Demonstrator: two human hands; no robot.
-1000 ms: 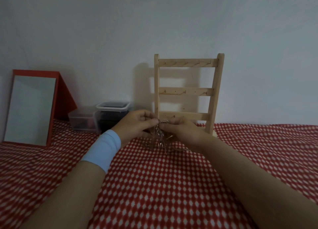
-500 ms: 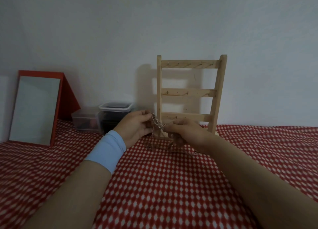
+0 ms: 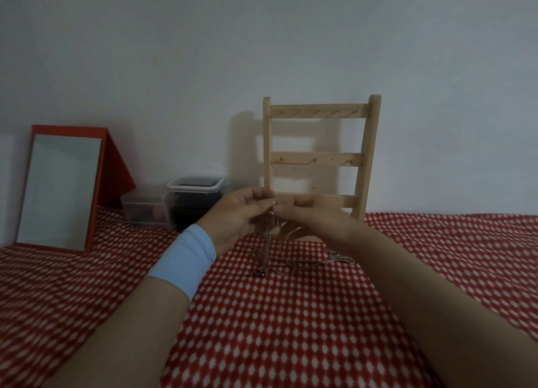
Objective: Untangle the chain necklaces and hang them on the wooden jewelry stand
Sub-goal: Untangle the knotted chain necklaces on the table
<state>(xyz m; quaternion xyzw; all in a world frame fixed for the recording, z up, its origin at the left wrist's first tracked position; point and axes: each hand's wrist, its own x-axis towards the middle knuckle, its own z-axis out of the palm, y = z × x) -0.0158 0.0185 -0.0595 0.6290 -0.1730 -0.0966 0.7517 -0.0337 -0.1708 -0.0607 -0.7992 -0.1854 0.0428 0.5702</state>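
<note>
A tangle of thin silver chain necklaces (image 3: pixel 266 252) hangs from my fingertips down onto the red checked cloth, with strands trailing right beneath my right wrist. My left hand (image 3: pixel 238 215), with a pale blue band on its wrist, pinches the top of the chains. My right hand (image 3: pixel 314 217) pinches the same spot from the other side, fingertips almost meeting. The wooden jewelry stand (image 3: pixel 317 159) stands upright just behind my hands against the wall. Its three rails carry small hooks, and nothing hangs on them.
A red-framed mirror (image 3: pixel 61 189) leans against the wall at the left. Two small plastic boxes (image 3: pixel 189 201) sit between the mirror and the stand. The red and white cloth (image 3: pixel 276 329) covers the whole surface in front of me.
My hands came back together after pulling slightly apart, and they now hold the chains a little higher, so more chain hangs down onto the cloth.
</note>
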